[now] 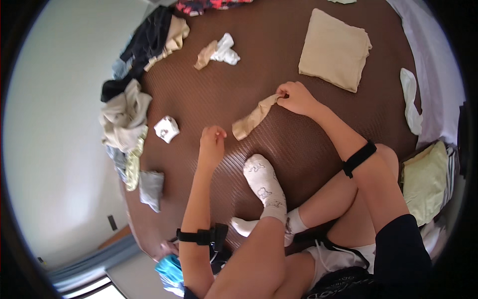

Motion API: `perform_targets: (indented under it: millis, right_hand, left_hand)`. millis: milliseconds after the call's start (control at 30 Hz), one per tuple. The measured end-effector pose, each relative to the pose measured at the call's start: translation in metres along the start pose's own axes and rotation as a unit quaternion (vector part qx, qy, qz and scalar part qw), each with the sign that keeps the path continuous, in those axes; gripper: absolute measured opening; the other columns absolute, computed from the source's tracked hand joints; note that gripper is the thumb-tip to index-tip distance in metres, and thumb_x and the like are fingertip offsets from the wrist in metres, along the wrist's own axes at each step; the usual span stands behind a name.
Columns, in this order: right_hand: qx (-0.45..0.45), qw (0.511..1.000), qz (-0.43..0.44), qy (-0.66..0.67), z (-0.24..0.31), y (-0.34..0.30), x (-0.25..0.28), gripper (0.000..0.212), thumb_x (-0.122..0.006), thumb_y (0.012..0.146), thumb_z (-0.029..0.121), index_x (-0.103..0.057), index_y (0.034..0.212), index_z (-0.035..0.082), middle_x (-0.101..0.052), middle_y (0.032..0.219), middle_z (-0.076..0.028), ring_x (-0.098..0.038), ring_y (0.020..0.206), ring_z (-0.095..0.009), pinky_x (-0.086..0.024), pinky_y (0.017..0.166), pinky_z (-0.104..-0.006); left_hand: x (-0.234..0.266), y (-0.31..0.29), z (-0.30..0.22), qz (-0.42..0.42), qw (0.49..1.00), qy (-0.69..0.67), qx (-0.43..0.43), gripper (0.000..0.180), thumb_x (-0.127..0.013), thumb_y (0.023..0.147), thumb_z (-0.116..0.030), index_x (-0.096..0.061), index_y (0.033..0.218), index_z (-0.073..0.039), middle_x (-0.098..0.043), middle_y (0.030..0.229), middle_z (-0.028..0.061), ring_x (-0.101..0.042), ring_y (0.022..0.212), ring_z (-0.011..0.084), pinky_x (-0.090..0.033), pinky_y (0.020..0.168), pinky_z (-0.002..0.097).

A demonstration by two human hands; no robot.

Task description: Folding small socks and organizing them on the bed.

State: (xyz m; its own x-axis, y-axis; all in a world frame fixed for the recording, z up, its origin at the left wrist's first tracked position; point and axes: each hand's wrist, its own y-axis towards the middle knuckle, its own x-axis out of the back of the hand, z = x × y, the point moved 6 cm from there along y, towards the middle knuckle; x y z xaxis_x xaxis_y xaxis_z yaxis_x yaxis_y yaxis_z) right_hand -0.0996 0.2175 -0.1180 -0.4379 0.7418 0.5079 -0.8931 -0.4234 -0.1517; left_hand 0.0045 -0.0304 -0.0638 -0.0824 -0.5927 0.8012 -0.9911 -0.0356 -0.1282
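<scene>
The right hand (298,98) is pinching the top end of a beige sock (255,117) between its fingertips, and the sock hangs down and to the left from that hand onto the brown bed cover (279,45). The left hand (212,139) is loosely curled and holds nothing; it is near the lower end of the sock but not touching it. Beyond the right hand lies a folded beige cloth (334,50). To the left of the left hand there is a small white folded sock (167,128), and further a pile of clothes (127,119). I think the pinch is small, so the sock could slip out if it is pulled fast. Also the person's own foot in a white patterned sock (264,184) is just below the hands and could get in the way.
</scene>
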Motion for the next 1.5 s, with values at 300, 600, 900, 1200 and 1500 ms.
perform_targets:
  millis: [300,600,900,1200,1500]
  right_hand:
    - [-0.050,0.989,0.141,-0.016,0.010,0.004,0.012,0.052,-0.061,0.076,0.018,-0.043,0.122,0.005,-0.057,0.090,-0.011,-0.055,0.086,-0.020,-0.043,0.079,-0.0318]
    - [-0.076,0.985,0.152,0.017,0.010,0.005,-0.005,0.035,-0.058,0.081,0.038,-0.061,0.099,0.008,-0.061,0.097,-0.012,-0.055,0.093,-0.024,-0.042,0.082,-0.0339]
    - [-0.113,0.966,0.210,-0.098,0.001,0.012,-0.019,0.029,-0.065,0.076,0.031,-0.062,0.099,0.013,-0.054,0.084,-0.007,-0.052,0.082,-0.019,-0.042,0.079,-0.0327]
    - [-0.063,0.980,0.185,-0.033,-0.002,0.015,-0.003,0.027,-0.062,0.079,0.028,-0.060,0.095,0.006,-0.059,0.083,-0.006,-0.055,0.080,-0.018,-0.042,0.078,-0.0318]
    - [-0.028,0.948,0.196,-0.249,0.007,0.025,-0.030,0.015,-0.068,0.065,0.019,-0.067,0.079,0.013,-0.065,0.083,-0.008,-0.060,0.085,-0.025,-0.037,0.086,-0.0381]
  left_hand:
    - [-0.044,0.011,-0.001,0.101,0.984,-0.059,0.135,0.031,-0.060,0.085,-0.027,-0.054,0.098,0.000,-0.056,0.086,0.0092,-0.053,0.075,0.0161,-0.044,0.068,0.0281]
    - [-0.044,0.012,0.038,0.040,0.949,-0.162,0.269,0.028,-0.067,0.076,-0.027,-0.052,0.079,-0.003,-0.055,0.076,0.0069,-0.053,0.073,0.0155,-0.043,0.065,0.0303]
    - [-0.056,0.004,0.043,0.047,0.980,-0.067,0.183,0.021,-0.063,0.078,-0.020,-0.053,0.078,-0.002,-0.055,0.074,0.0073,-0.052,0.072,0.0173,-0.042,0.066,0.0305]
    - [-0.060,0.006,0.033,0.034,0.978,-0.072,0.194,0.017,-0.061,0.079,-0.018,-0.054,0.079,-0.003,-0.056,0.075,0.0066,-0.051,0.072,0.0169,-0.042,0.067,0.0300]
    - [-0.050,-0.005,0.054,-0.002,0.980,-0.122,0.160,0.019,-0.062,0.078,-0.018,-0.053,0.072,-0.001,-0.055,0.065,0.0081,-0.053,0.062,0.0171,-0.043,0.058,0.0322]
